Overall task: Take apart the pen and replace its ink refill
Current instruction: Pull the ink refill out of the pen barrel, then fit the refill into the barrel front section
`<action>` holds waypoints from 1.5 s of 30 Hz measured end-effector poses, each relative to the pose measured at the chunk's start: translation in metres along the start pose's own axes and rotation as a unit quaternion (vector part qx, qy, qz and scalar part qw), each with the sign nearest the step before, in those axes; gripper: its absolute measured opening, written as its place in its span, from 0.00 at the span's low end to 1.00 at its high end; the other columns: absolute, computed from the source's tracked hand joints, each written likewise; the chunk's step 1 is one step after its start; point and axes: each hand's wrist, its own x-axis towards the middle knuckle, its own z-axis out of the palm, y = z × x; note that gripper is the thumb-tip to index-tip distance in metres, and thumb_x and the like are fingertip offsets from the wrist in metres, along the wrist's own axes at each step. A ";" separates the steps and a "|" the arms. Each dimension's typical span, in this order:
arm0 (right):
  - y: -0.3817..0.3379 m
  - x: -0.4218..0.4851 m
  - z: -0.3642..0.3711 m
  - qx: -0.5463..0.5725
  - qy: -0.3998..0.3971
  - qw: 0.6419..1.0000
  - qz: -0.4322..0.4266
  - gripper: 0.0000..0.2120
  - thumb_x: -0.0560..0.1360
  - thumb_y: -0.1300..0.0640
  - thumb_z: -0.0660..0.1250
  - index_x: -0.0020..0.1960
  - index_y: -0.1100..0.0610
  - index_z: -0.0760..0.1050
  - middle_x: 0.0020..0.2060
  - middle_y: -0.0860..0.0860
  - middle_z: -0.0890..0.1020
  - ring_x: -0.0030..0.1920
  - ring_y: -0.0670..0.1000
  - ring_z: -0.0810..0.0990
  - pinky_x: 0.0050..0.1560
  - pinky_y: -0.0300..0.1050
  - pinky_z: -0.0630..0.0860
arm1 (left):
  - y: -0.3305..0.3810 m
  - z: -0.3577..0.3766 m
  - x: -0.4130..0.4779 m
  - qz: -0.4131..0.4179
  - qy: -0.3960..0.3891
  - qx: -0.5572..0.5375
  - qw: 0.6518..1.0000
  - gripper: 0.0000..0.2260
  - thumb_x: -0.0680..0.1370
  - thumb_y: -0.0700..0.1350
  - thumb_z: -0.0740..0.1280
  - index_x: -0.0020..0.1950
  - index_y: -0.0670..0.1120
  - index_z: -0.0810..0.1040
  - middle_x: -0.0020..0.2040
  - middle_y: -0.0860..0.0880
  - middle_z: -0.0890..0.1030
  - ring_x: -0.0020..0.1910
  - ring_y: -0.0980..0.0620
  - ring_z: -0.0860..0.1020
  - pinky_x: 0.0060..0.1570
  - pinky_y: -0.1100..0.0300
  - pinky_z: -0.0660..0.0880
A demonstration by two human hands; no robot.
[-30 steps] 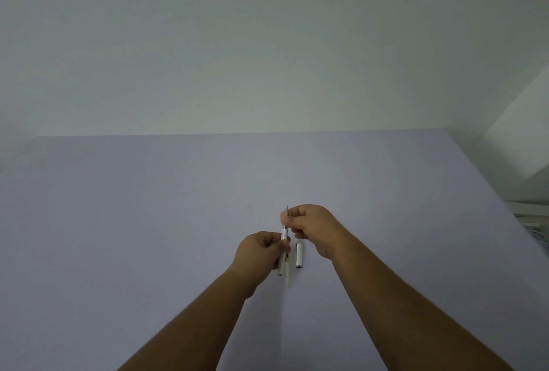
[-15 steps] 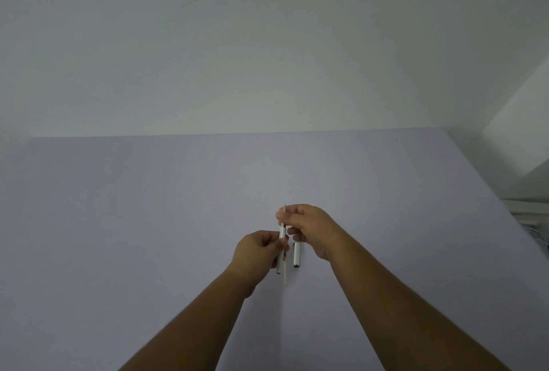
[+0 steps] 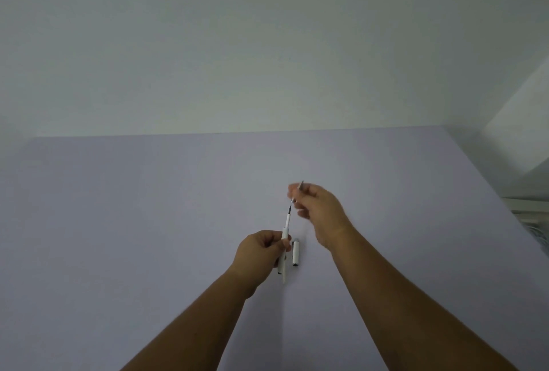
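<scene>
My left hand (image 3: 261, 252) grips the white pen barrel (image 3: 285, 237), which points up and away from me. A thin ink refill (image 3: 288, 214) sticks out of the barrel's top, partly drawn out, with a dark section near its upper end. My right hand (image 3: 319, 207) pinches the refill's tip end, and a grey pointed tip (image 3: 301, 185) shows above the fingers. The white pen cap (image 3: 296, 256) lies on the table just right of my left hand. Another thin white piece (image 3: 284, 274) lies under my left hand, partly hidden.
The work surface is a pale lilac table (image 3: 148, 222) that runs to a white wall (image 3: 237, 44) at the back. Its right edge slants down towards a white object (image 3: 531, 210) at the far right.
My right hand has moved up and to the right, away from my left hand, and has drawn the refill partly out of the barrel. The cap has stayed in place.
</scene>
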 end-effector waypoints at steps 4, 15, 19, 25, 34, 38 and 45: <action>-0.003 0.013 -0.014 0.009 0.095 0.995 -0.003 0.06 0.77 0.58 0.65 0.46 0.55 0.81 0.36 0.50 0.78 0.36 0.47 0.72 0.44 0.42 0.73 | -0.007 -0.001 0.003 -0.022 0.009 0.006 1.000 0.06 0.77 0.44 0.67 0.45 0.48 0.84 0.49 0.45 0.85 0.48 0.46 0.81 0.54 0.51 0.81; 0.104 0.015 -0.023 -0.464 0.057 0.878 0.103 0.15 0.72 0.59 0.66 0.29 0.56 0.66 0.26 0.51 0.71 0.36 0.53 0.72 0.26 0.40 0.63 | -0.040 -0.004 0.016 -0.095 0.057 -0.039 0.993 0.06 0.75 0.44 0.70 0.49 0.44 0.82 0.41 0.47 0.83 0.42 0.47 0.81 0.51 0.50 0.82; 0.101 0.016 -0.022 -0.462 0.058 0.876 0.126 0.09 0.74 0.56 0.67 0.38 0.58 0.71 0.34 0.53 0.75 0.39 0.52 0.73 0.38 0.40 0.67 | -0.046 -0.002 0.018 -0.107 0.072 -0.032 0.991 0.08 0.74 0.44 0.71 0.50 0.42 0.82 0.42 0.45 0.83 0.38 0.49 0.80 0.45 0.56 0.81; 0.076 0.009 -0.017 -0.253 0.065 0.962 0.080 0.11 0.74 0.49 0.67 0.48 0.57 0.78 0.42 0.51 0.80 0.44 0.51 0.78 0.44 0.43 0.72 | -0.040 0.004 0.022 -0.093 0.068 -0.029 0.993 0.08 0.75 0.44 0.71 0.50 0.42 0.82 0.39 0.46 0.82 0.36 0.50 0.79 0.42 0.58 0.81; 0.042 0.027 -0.018 -0.131 0.111 0.984 0.048 0.05 0.76 0.57 0.64 0.43 0.56 0.77 0.35 0.52 0.79 0.36 0.50 0.76 0.44 0.49 0.77 | -0.039 0.012 0.030 -0.067 0.065 0.052 0.994 0.04 0.74 0.45 0.71 0.46 0.47 0.82 0.38 0.49 0.81 0.37 0.50 0.78 0.49 0.52 0.80; 0.057 0.034 -0.041 -0.298 0.089 0.946 0.092 0.12 0.71 0.59 0.67 0.29 0.57 0.73 0.27 0.55 0.77 0.33 0.55 0.76 0.46 0.54 0.80 | -0.050 0.004 0.035 -0.089 0.085 0.048 0.991 0.02 0.74 0.45 0.71 0.44 0.47 0.82 0.38 0.48 0.81 0.38 0.50 0.78 0.52 0.50 0.80; 0.091 0.025 -0.041 -0.429 0.081 0.891 0.121 0.07 0.72 0.57 0.69 0.41 0.62 0.81 0.34 0.56 0.80 0.36 0.52 0.78 0.42 0.45 0.78 | -0.056 0.003 0.045 -0.103 0.093 0.028 0.990 0.05 0.74 0.43 0.70 0.48 0.44 0.82 0.38 0.47 0.81 0.38 0.48 0.78 0.53 0.49 0.81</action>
